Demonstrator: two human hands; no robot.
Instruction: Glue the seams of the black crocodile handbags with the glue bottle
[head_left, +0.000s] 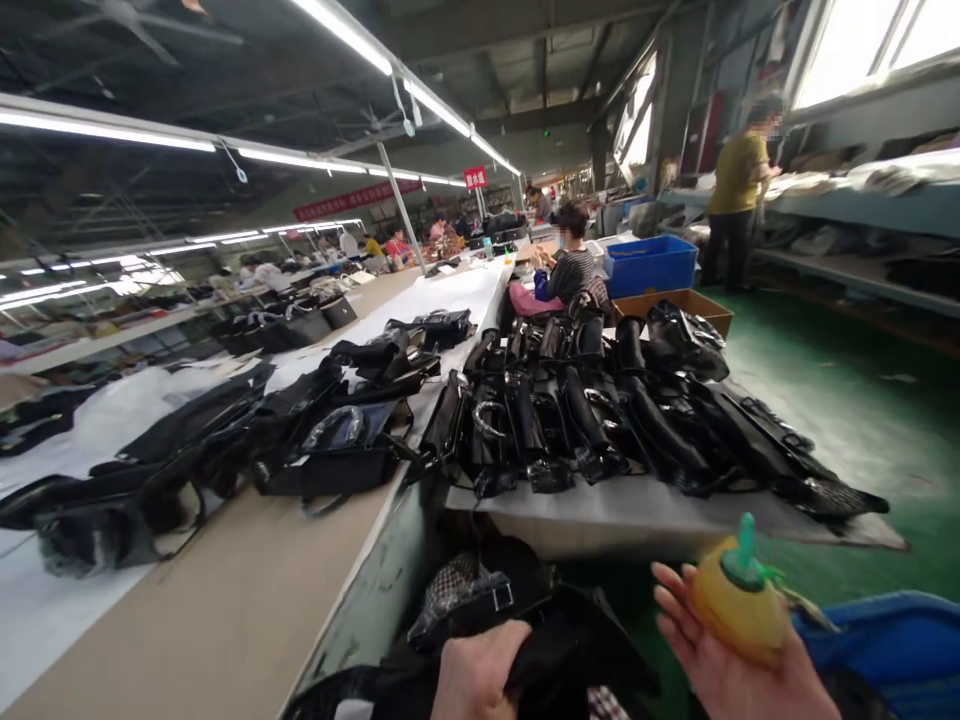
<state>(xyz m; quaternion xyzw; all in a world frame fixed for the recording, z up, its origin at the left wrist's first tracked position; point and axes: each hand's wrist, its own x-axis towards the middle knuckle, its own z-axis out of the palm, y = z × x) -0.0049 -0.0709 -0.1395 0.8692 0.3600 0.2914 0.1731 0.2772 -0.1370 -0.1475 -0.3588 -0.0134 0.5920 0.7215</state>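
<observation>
My right hand [739, 685], at the lower right, holds a yellow squeeze bottle [739, 610] with a green nozzle pointing up. The bottle rests across the palm, with the fingers curved behind it. At the bottom centre my left hand [480, 672] is closed on the black material of a bag [570, 640]. This bag has a metal buckle and a piece of checked lining showing; its lower part is cut off by the frame edge. Several black handbags [532, 420] lie in rows on the table just ahead of both hands.
To the left, a long table [225, 600] bears more black bags [345, 450]. A blue bin [900, 640] stands at the lower right, and another blue crate [651, 265] sits beyond a cardboard box [697, 310]. One person [574, 260] sits ahead; another [739, 190] stands right.
</observation>
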